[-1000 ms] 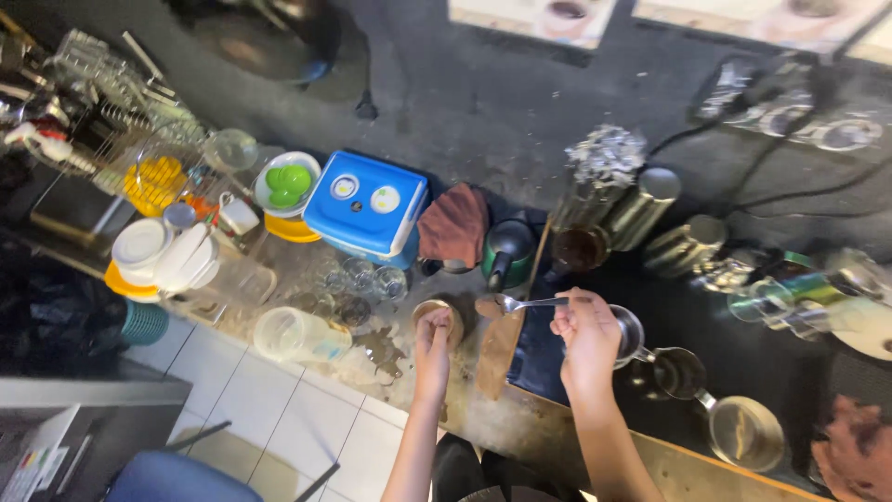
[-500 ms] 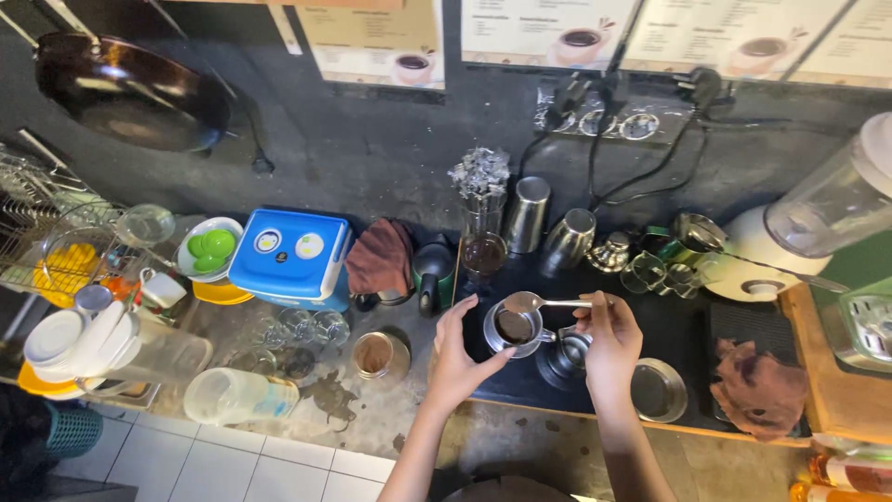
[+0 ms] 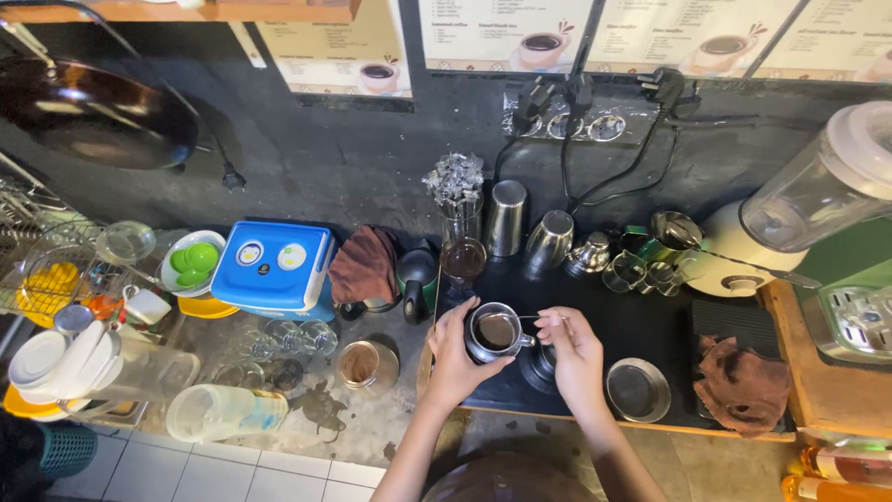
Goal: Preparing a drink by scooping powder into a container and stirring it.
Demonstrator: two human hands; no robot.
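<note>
Left hand [image 3: 455, 358] grips a small steel cup [image 3: 495, 333] near the counter's [image 3: 372, 423] front edge. Right hand [image 3: 574, 353] pinches a thin spoon handle [image 3: 531, 318] over it.

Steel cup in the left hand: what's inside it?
The steel cup, gripped by the left hand, holds brown liquid. The right hand holds a spoon at its rim; the cup's bottom is hidden by the liquid.

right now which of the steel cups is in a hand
The small steel cup with brown liquid, in the left hand's grip; the tall steel cups stand untouched near the wall.
</note>
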